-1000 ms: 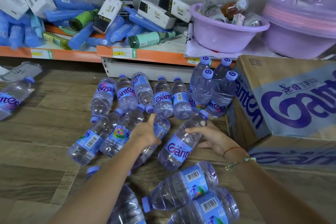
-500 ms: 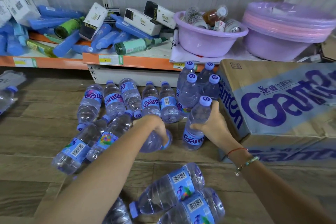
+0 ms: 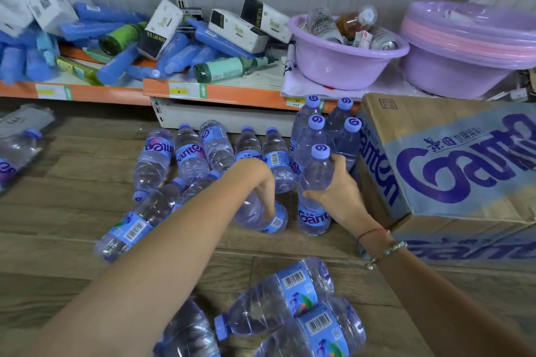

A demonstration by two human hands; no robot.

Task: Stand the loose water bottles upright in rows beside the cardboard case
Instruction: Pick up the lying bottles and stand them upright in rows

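Water bottle (image 3: 314,191) stands upright on the wooden floor (image 3: 72,211) inside the right hand (image 3: 338,193), whose thumb and fingers curl round its middle, cap above the grip and label below it. Just behind that grip stand four upright bottles (image 3: 324,136) in two rows, and just to its right is the cardboard case (image 3: 452,159). The left hand (image 3: 261,182) reaches down and grips a second bottle (image 3: 261,216), which is tilted with its base toward the right hand's bottle; the fingers wrap over its body. Beyond the left hand lies a row of loose bottles (image 3: 214,151) on their sides, more lie under the left forearm, and others lie nearer the camera.

Half a second ago the right hand's bottle leaned slightly and sat a little further from the standing group; now it is straighter and closer to it. The left hand kept its hold on the tilted bottle.
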